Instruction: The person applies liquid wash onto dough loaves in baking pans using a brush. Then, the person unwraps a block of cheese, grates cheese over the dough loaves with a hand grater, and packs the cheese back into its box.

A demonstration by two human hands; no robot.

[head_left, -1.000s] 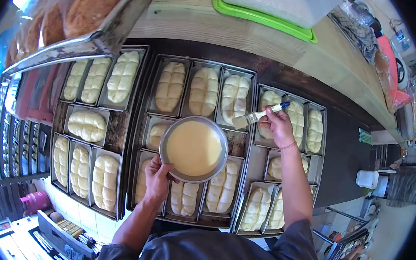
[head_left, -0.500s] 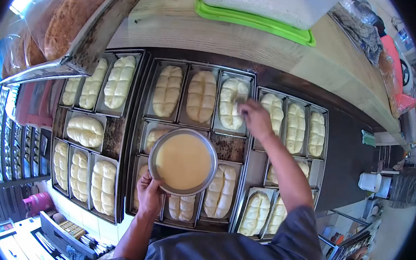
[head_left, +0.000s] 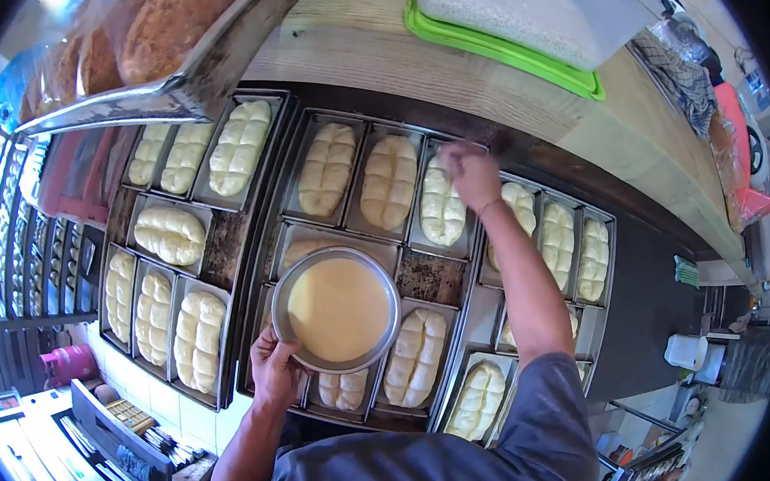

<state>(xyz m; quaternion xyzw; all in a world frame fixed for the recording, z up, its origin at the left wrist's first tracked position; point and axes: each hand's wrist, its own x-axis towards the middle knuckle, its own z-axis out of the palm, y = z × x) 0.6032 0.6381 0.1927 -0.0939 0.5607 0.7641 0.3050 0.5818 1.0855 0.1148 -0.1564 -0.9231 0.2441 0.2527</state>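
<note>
Up went the right hand (head_left: pixel 471 177), from the four o'clock side of the segmented loaf (head_left: pixel 442 211) to its one o'clock end! Motion blur smeared those fingers, so whether they were pinching anything I couldn't tell. No such doubt about the left hand (head_left: pixel 276 359): it had the metal bowl (head_left: pixel 394 315) firmly by the half-past-seven edge, thumb at the rim, fingers mostly hidden beneath. Pale yellow liquid (head_left: pixel 343 310) covered the bottom. That loaf sat in its pan (head_left: pixel 464 241) between one and two o'clock from the bowl, its top shining. Doing this well, I judged, called for light, lengthwise strokes, into the creases and down the sides, since dough that looked so soft could dent. Keeping the bowl level would spare the neighbouring loaf (head_left: pixel 389 183), toward half past twelve, any drips.
</note>
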